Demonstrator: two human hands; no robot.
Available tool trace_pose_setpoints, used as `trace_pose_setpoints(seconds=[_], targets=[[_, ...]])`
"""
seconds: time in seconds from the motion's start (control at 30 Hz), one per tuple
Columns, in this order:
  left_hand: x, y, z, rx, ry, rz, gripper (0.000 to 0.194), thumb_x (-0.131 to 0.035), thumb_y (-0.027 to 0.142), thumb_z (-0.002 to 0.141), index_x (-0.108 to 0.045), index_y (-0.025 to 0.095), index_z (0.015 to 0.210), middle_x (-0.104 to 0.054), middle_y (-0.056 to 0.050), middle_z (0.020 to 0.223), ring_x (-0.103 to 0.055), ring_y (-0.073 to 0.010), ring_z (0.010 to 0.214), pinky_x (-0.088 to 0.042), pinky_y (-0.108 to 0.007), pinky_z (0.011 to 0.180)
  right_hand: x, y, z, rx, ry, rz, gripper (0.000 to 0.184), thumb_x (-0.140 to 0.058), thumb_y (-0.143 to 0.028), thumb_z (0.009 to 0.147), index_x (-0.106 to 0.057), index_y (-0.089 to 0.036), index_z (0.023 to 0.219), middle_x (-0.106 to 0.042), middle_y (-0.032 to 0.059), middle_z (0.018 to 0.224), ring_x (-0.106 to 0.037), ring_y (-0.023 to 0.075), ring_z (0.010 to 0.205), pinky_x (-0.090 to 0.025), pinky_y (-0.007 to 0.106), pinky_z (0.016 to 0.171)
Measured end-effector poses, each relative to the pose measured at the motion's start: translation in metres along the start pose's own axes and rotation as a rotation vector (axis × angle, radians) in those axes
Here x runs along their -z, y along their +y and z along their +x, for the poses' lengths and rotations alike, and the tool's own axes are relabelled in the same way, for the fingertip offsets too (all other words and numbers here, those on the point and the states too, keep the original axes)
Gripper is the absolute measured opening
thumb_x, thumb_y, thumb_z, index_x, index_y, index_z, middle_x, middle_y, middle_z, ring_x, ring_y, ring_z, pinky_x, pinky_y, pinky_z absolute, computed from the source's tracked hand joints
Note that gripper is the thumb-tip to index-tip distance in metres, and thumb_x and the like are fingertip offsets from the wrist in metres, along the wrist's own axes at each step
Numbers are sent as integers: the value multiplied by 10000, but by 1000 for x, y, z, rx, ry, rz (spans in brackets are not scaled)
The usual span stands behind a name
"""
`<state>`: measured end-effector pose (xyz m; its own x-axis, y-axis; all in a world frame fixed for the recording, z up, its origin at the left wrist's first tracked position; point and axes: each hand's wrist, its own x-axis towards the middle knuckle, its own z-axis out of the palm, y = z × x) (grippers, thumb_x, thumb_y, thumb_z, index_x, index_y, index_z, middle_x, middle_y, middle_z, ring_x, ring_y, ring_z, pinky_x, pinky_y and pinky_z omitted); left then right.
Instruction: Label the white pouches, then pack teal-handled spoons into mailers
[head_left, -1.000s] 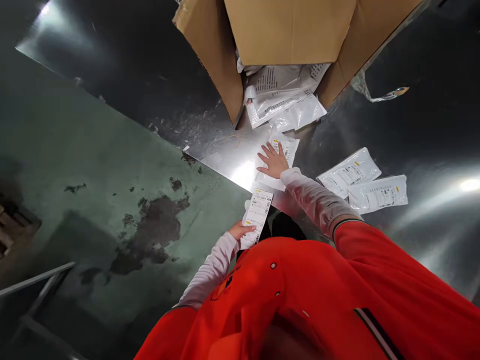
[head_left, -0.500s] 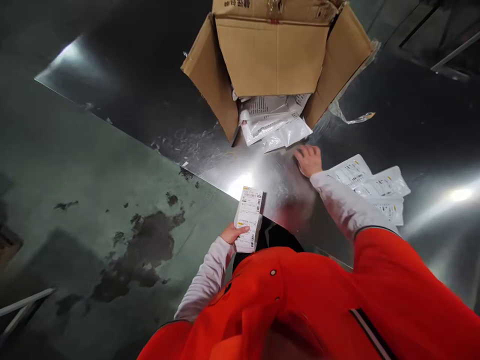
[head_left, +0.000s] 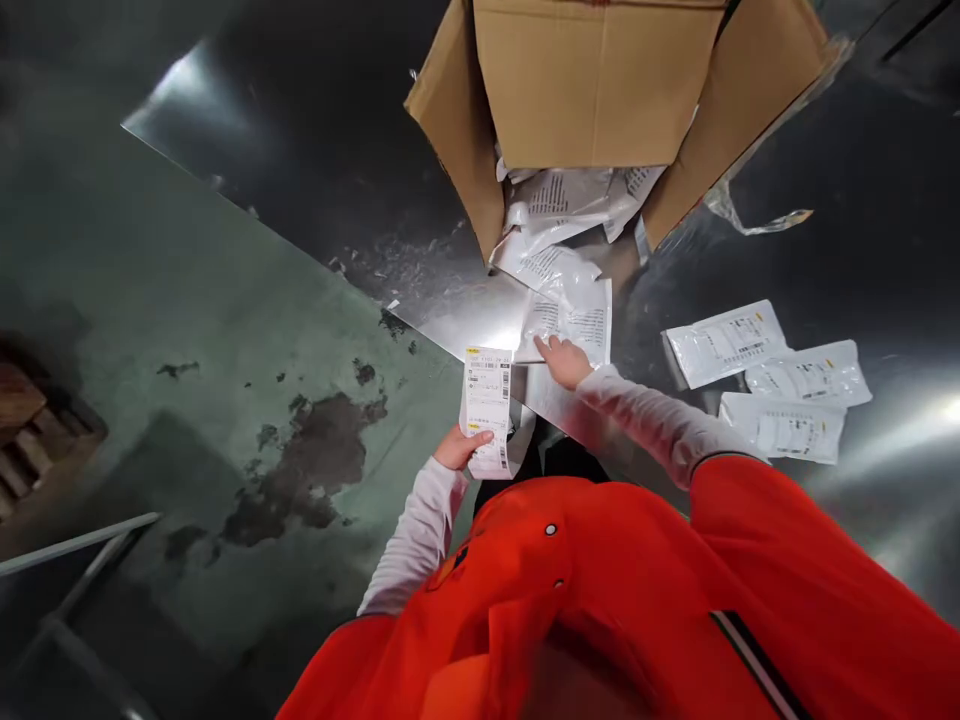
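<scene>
My left hand (head_left: 463,447) is closed on a strip of printed shipping labels (head_left: 487,400), held upright just off the table edge with the thumb across its lower part. Flat on a white plastic pouch (head_left: 587,325) lies my right hand (head_left: 562,360), its fingers stretched out and apart. Another white pouch (head_left: 551,265) overlaps that one and reaches back to the mouth of an open cardboard box (head_left: 592,90). More white pouches (head_left: 566,195) with printed text fill the box opening. To the right, several labelled pouches (head_left: 726,342) lie overlapping on the table.
The shiny metal table (head_left: 322,190) has a slanting front edge at my left. Torn clear tape (head_left: 757,225) trails from the box's right flap. A wooden pallet (head_left: 37,440) and a metal rail (head_left: 82,545) stand on the stained green floor (head_left: 202,340).
My right hand has moved left and toward me, onto a pouch now lying nearer the table edge. The left hand still holds the labels. The whole view has shifted.
</scene>
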<state>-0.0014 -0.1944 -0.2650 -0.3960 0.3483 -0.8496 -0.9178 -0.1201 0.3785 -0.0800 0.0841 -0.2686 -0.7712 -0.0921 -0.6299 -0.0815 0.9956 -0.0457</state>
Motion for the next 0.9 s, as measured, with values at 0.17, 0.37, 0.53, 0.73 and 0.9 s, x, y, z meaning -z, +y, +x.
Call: trace_pose_setpoints(seconds=[0.17, 0.37, 0.53, 0.73, 0.9], targets=[[-16, 5, 17, -58, -76, 6, 707, -1025, 478, 318, -787, 128, 884, -822, -153, 934, -766, -374, 955, -573, -503, 951, -22, -36, -57, 20, 3, 366, 633, -559, -301, 985, -460, -129, 1586, -654, 234, 1308, -650, 345, 1142, -538, 445, 979], [-48, -6, 25, -1, -235, 203, 585, -1000, 456, 402, -786, 126, 835, -806, -119, 826, -766, -325, 857, -588, -463, 869, -13, -9, -94, 230, -164, 1406, 733, -795, -639, 746, -687, -180, 1308, -768, 106, 1109, -721, 292, 1044, -601, 434, 916], [-67, 4, 23, -48, -294, 243, 437, -986, 373, 420, -799, 148, 745, -806, -106, 786, -744, -273, 750, -583, -366, 718, 9, 35, -55, 63, 50, 1365, 721, -849, -670, 680, -733, -191, 1207, -777, 113, 1105, -711, 295, 1073, -570, 486, 999], [-48, 10, 12, -132, -118, 211, 540, -975, 435, 414, -821, 140, 839, -816, -105, 833, -737, -259, 740, -556, -335, 661, 65, 98, 67, -375, 248, 715, 380, -843, -212, 733, -740, -113, 1085, -741, 149, 1091, -647, 311, 1152, -491, 497, 1073], [-25, -7, 2, -206, -56, 77, 725, -981, 520, 425, -813, 153, 1027, -821, -136, 1019, -748, -349, 1046, -574, -436, 923, 63, 90, 58, -324, 175, 789, 350, -754, -177, 827, -694, -128, 1168, -715, 65, 934, -676, 208, 878, -566, 372, 899]])
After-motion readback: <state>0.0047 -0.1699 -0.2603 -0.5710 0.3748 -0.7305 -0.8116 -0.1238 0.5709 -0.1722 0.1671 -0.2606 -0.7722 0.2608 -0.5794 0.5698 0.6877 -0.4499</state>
